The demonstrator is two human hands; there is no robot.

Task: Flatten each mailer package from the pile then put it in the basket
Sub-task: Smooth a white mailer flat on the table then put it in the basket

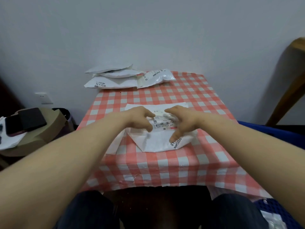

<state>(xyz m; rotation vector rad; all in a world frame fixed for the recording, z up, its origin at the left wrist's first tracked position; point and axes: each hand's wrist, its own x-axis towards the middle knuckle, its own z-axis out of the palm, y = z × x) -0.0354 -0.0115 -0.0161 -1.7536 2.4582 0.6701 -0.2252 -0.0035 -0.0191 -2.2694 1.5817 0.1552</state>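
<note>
A white mailer with a barcode label lies in the middle of the red-and-white checked table. My left hand and my right hand sit on it side by side, fingers curved over the bulging labelled part and thumbs on its near side. The right thumb lies on the mailer's lower flap. The pile of white mailers is at the table's far left edge, with one more mailer beside it. The blue mesh basket is at the lower right, with something white inside it.
A low brown stand to the left carries a phone, a black wallet and papers. A dark bin stands behind it, below a wall socket. A wooden frame leans at the right. My knees are under the table's near edge.
</note>
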